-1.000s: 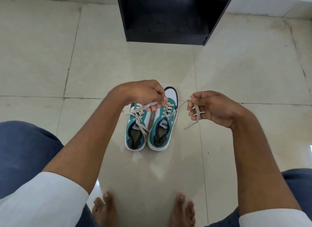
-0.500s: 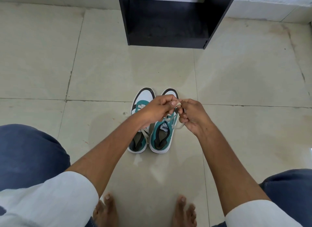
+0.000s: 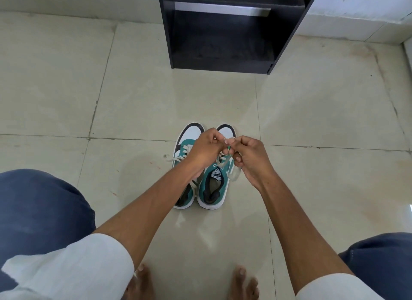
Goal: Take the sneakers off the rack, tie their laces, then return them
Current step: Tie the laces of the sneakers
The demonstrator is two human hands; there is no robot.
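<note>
Two teal, white and black sneakers stand side by side on the tiled floor, toes pointing away from me. Above the right sneaker (image 3: 214, 188), my left hand (image 3: 206, 151) and my right hand (image 3: 249, 158) meet, both pinching its pale laces (image 3: 225, 160). A loop of lace hangs below my right hand. My left forearm crosses over the left sneaker (image 3: 188, 143) and hides its middle; its laces (image 3: 176, 159) lie loose, one end on the floor to the left.
The black shoe rack (image 3: 225, 63) stands against the wall straight ahead, its lower shelf holding nothing. My bare feet (image 3: 243, 282) and blue-trousered knees (image 3: 38, 208) frame the near floor. Pale tiles surround the sneakers.
My hands were spread wide, pulling the right sneaker's laces apart; they have come together over that shoe and stay there. The view has tilted up, showing more of the rack.
</note>
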